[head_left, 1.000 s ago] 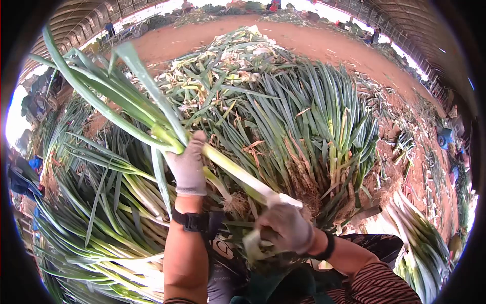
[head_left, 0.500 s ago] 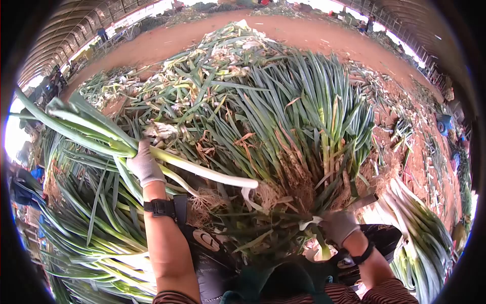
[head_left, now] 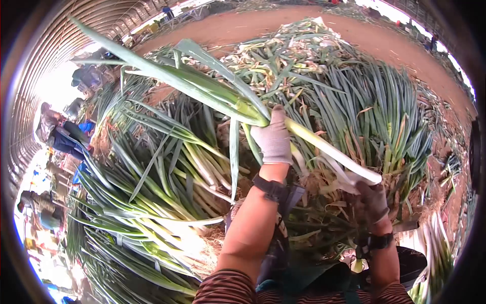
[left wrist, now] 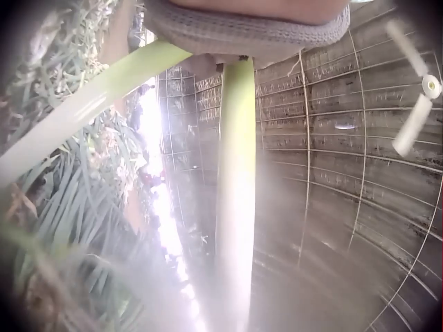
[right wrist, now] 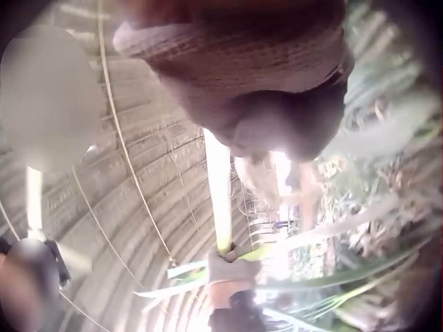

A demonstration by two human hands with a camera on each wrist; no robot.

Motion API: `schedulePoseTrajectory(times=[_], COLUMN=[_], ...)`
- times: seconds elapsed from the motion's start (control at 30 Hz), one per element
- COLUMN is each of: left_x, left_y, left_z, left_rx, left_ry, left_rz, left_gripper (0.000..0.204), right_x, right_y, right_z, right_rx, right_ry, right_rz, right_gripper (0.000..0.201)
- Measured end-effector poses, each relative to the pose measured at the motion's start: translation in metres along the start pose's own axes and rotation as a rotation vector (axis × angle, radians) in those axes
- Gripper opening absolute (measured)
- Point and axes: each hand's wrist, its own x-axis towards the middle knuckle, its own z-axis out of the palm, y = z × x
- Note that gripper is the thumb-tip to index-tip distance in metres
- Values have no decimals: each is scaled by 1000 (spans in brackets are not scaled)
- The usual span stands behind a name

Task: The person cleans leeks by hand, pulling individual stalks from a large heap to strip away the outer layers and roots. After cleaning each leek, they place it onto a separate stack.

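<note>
My gloved left hand (head_left: pixel 273 137) grips long green onions by the middle, leaves up to the left. One bare white stalk (head_left: pixel 334 157) slants down to the right. Two stalks come out under the glove in the left wrist view, one upright (left wrist: pixel 237 187) and one slanting (left wrist: pixel 90 104). At the white end, my gloved right hand (head_left: pixel 372 200) has its fingers curled and pinches a pale strip of outer skin (head_left: pixel 344 183) below the stalk. In the right wrist view the curled right hand (right wrist: pixel 256 90) covers the stalk's near end.
Untrimmed green onions (head_left: pixel 374 111) with roots lie in front to the right. More onions (head_left: pixel 162 202) are heaped at my left, and a white-stalked bunch (head_left: pixel 435 253) at lower right. Behind stands a mound of trimmings (head_left: pixel 288 50). People (head_left: pixel 61 129) are at far left.
The right hand went down and right, away from the stalk, then came back up to its white end. The left hand keeps the onions; the head view has turned left.
</note>
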Motion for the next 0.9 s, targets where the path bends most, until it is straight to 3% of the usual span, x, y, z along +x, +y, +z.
schedulePoseTrajectory(times=[0.03,0.07,0.1,0.17,0.2,0.3,0.37,0.4,0.47,0.6,0.73,0.8,0.9], left_x=[1,3,9,23,21,17,37,35,33,51,65,71,94], left_y=[7,11,11,11,27,58,55,68,93,163,267,313,359], left_z=[-1,-3,-6,-16,-18,-29,-48,-55,-58,-120,-212,-253,-342], left_rx=[4,6,16,36,93,74,-4,25,-94,39,254,340,500], left_ry=[6,9,16,32,24,53,25,-44,57,102,-31,96,-181], left_rz=[22,40,73,145,175,186,226,188,100,205,253,208,64], left_gripper=[15,15,14,12,12,15,16,14,14,22,30,25,34], right_x=[2,14,21,14,1,-20,-24,-23,-25,-19,-3,1,8], right_y=[3,48,95,139,147,144,94,85,80,104,127,142,186], right_z=[-7,-35,-64,-104,-116,-125,-100,-94,-86,-80,-68,-66,-60], right_rx=[-285,-640,-816,-963,-927,-1032,-1051,-1057,-1071,-1237,-1288,-1283,-1286], right_ry=[85,175,166,175,193,133,54,16,-72,-200,-360,-444,-434], right_rz=[22,2,-28,53,180,426,540,532,514,490,403,380,320], right_gripper=[16,18,23,31,34,38,51,51,52,45,46,45,40])
